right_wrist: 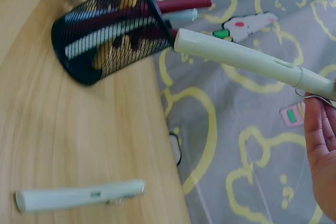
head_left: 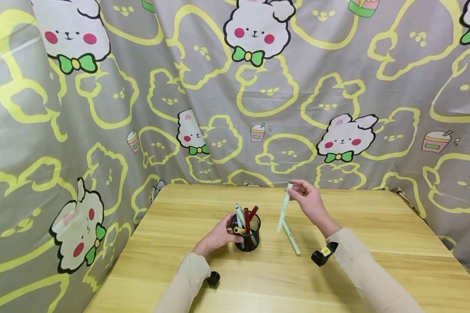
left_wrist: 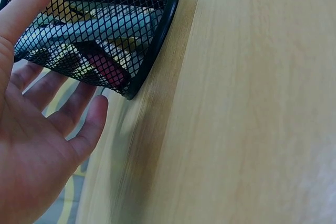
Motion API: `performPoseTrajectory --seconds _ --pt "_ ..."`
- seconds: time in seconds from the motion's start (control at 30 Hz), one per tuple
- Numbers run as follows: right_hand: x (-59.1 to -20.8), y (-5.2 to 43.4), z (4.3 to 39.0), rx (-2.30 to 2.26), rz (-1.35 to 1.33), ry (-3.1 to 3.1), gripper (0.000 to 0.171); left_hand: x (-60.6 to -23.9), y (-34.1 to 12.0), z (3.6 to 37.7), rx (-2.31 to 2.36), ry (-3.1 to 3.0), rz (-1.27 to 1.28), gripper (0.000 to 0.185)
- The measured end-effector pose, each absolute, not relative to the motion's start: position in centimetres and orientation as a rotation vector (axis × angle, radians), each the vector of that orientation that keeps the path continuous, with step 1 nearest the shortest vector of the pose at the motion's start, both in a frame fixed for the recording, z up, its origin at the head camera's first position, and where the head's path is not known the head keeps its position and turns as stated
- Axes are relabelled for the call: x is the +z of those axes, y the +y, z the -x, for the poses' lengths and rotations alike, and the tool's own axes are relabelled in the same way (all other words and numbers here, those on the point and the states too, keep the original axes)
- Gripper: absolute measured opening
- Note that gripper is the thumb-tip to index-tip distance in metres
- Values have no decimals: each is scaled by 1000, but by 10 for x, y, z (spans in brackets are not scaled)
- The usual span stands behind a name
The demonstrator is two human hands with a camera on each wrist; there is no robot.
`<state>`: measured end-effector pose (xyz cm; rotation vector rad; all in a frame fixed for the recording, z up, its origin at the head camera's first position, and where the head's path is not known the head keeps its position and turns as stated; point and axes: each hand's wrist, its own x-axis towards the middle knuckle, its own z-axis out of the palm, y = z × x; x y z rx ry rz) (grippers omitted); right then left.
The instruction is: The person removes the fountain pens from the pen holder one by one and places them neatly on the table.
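A black mesh pen cup stands upright on the table with several pens in it, some dark red, some light blue or green, one yellowish. My left hand grips the cup from its left side, thumb in front and fingers behind. Right of the cup, my right hand pinches the upper end of a pale green pen. That pen hangs tilted above the tabletop, its lower end apart from the table. A second pale green pen lies on the table, between the cup and my right forearm.
The wooden table reaches back to a grey curtain printed with yellow outlines and white cartoon animals. More of this curtain hangs along the left side. A black wrist camera sits at my right sleeve, another at my left.
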<state>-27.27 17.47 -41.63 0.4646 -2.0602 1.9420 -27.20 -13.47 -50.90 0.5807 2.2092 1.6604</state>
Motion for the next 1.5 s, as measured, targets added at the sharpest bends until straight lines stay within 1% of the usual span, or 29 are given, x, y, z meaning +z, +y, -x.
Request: performPoseTrajectory --seconds 0.23,0.37,0.47,0.7,0.9,1.0,1.13,1.5 --pt "-431 190 283 1930 -374 -2174 35 -508 -135 271 1638 2232 -550 91" --pt "-439 199 289 1895 -323 -2264 36 -507 -135 270 1636 2231 -538 92" --pt "-446 206 293 1874 -312 -2321 37 -506 -134 270 1645 2215 -549 87" --pt "-462 218 297 1813 -272 -2451 40 -504 -136 269 1650 2201 -554 85" --pt "-476 225 300 1792 -254 -2503 38 -485 -135 258 1652 2179 -551 80" --pt "-482 227 300 1791 -253 -2522 37 -492 -135 261 1663 2176 -553 79" --pt "-490 228 298 1815 -238 -2534 38 -508 -136 267 1653 2196 -550 82" --pt "-501 226 299 1957 -160 -2608 47 -504 -136 267 1659 2183 -536 83"
